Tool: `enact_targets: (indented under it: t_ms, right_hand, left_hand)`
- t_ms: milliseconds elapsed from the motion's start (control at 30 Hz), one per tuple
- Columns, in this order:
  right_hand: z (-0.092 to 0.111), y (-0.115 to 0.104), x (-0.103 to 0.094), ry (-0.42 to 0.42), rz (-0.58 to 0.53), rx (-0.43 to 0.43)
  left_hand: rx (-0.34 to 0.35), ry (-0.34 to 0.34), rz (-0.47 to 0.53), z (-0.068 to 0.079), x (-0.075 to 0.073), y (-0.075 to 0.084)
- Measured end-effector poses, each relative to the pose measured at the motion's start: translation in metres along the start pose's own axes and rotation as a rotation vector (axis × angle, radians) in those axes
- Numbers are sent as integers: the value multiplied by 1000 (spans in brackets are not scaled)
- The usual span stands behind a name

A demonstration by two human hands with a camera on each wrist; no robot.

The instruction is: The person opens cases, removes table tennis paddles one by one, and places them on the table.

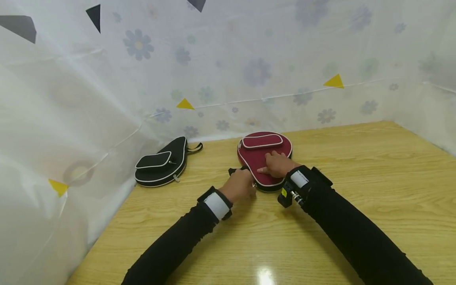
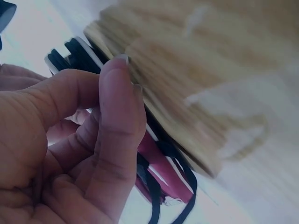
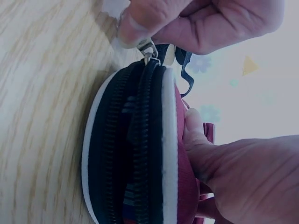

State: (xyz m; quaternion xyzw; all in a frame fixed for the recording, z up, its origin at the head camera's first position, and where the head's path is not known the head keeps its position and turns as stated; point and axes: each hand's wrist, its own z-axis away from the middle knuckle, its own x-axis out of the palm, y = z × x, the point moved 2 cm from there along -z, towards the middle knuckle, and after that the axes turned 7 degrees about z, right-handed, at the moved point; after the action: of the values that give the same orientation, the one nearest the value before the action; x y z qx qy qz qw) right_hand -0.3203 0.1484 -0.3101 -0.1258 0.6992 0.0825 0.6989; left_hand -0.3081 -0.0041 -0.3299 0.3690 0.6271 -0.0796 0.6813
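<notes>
A dark red paddle-shaped case (image 1: 253, 157) with white piping and a small front pocket lies on the table. My left hand (image 1: 239, 185) is at its lower left edge, thumb and finger pinching the metal zipper pull (image 3: 144, 45). From that pull the zipper (image 3: 140, 140) gapes along the case's side in the right wrist view, and its two rows of teeth stand apart. The right hand (image 1: 279, 164) rests on the case's front, its fingers spread over the red cloth below the pocket. A black strap (image 2: 190, 179) hangs from the case beside the left hand.
To the left lies a similar black case (image 1: 162, 174) with white piping and a wrist loop (image 1: 196, 148). Both stand toward the back of the wooden table (image 1: 356, 178). Behind hangs a pale flowered sheet (image 1: 256, 71) with yellow triangles.
</notes>
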Motion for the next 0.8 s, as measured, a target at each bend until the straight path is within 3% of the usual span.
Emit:
enact_targets:
  t_ms: [233, 367, 667, 800]
  right_hand:
    - [2, 1, 0, 10, -23, 10]
    - [3, 2, 0, 25, -19, 10]
    - [4, 3, 4, 37, -9, 22]
    - [4, 4, 7, 88, -30, 32]
  left_hand:
    - [-68, -15, 38, -4, -4, -4]
    - [-73, -18, 29, -4, -4, -3]
    - [29, -16, -60, -3, 5, 1]
    - [-47, -46, -68, -1, 0, 6]
